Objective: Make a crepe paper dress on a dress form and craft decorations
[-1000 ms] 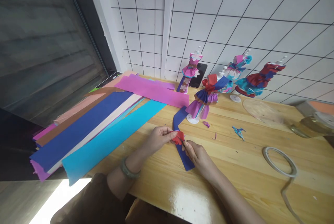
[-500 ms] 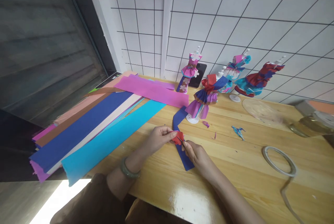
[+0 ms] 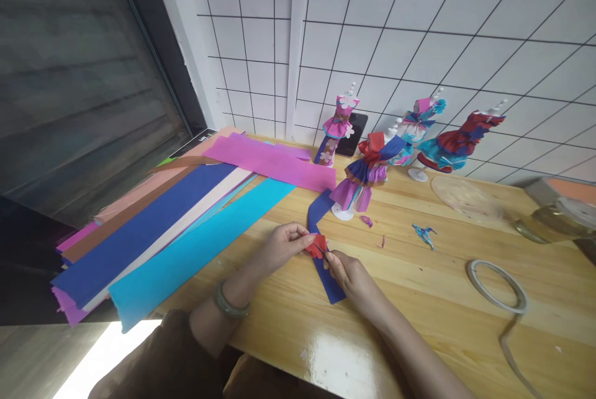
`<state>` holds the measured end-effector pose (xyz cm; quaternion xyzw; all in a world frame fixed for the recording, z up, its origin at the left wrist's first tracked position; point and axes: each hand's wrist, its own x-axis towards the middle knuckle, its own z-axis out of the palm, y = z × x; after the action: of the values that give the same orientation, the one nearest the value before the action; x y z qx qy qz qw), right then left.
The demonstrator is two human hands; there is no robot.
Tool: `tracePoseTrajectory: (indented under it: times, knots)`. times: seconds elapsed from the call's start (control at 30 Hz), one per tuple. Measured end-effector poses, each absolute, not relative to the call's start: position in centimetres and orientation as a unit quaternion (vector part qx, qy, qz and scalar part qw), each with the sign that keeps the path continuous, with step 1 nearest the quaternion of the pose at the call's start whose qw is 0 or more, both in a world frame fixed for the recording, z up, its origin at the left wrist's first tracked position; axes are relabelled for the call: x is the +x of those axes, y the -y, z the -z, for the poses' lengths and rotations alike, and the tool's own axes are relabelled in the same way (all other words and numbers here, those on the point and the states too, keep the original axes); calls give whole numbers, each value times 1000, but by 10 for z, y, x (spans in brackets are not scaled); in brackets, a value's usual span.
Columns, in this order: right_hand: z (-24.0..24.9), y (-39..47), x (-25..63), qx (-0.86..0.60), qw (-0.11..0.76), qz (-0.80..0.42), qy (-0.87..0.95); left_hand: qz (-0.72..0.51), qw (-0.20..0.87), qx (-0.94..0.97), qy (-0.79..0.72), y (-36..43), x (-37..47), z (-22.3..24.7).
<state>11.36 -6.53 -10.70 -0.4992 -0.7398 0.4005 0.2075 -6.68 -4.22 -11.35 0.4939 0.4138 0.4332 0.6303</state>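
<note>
My left hand [image 3: 289,246] is closed, pinching a small piece of red crepe paper [image 3: 320,242] between thumb and fingers. From the right, my right hand [image 3: 345,271] is closed around a thin, dark, pointed tool [image 3: 319,249] whose tip lies against the red paper. Its handle is hidden in my fingers, so its kind does not show. Beneath both hands, a bent dark blue crepe paper strip [image 3: 331,286] lies on the wooden table [image 3: 274,318]. Just beyond stands a small dress form in a red, blue and purple paper dress [image 3: 370,166].
Long crepe paper strips [image 3: 195,244] are piled at the left. More dressed forms [image 3: 459,138] and a phone [image 3: 356,132] stand along the tiled wall. At the right lie a tape roll [image 3: 497,287], blue paper scraps [image 3: 423,235] and a gold ribbon spool [image 3: 554,222].
Both hands keep nearly the same pose around the red paper. The whole view has shifted very slightly; nothing has been let go or picked up.
</note>
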Motion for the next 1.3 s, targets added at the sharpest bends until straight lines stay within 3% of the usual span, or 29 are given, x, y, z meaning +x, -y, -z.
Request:
tracePoseTrajectory:
  times: [1.3]
  knots:
    - [103, 67, 112, -500, 187, -393, 749, -427, 664, 472, -392, 46, -64, 114]
